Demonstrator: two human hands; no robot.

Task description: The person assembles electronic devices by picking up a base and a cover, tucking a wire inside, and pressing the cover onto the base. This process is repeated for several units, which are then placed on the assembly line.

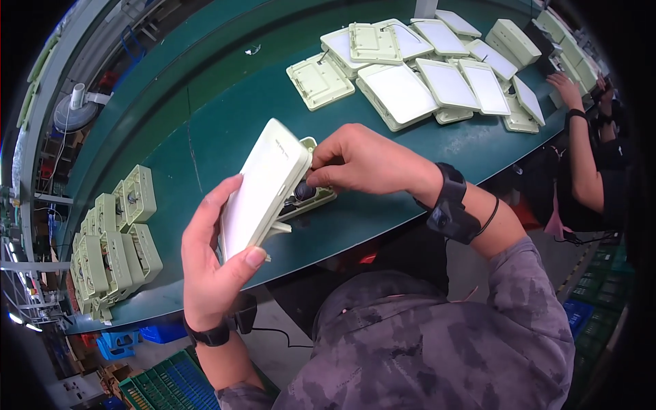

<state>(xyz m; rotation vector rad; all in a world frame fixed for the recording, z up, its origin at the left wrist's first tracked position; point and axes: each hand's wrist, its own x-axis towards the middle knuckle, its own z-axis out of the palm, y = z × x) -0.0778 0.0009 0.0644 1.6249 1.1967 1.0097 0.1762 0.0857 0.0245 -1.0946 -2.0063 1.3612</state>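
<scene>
1. The left hand (210, 273) grasps a white-faced panel (256, 191) by its near left part: the thumb presses along the near end, the fingers wrap the left edge. The wrist sits below the hand, and the forearm rises from the near side.
2. The panel is held tilted above the table (174, 184), its white face turned to the left and its far end leaning right.
3. The right hand (355, 160) reaches in from the right, elbow bent outward, wrist arched, back of the hand up. Its index finger and thumb curl down together behind the panel's right edge; whether they pinch anything, I cannot tell.
4. Under those fingertips lies an open pale-green housing (320, 200), partly hidden by the panel, with a dark round part (305, 190) inside.
5. A dark strapped device (452, 208) circles the right wrist; a dark band (210, 335) circles the left.
6. Pale-green housings (113, 256) stand grouped at the table's left end; more panels (400, 92) lie piled at the far right.
</scene>
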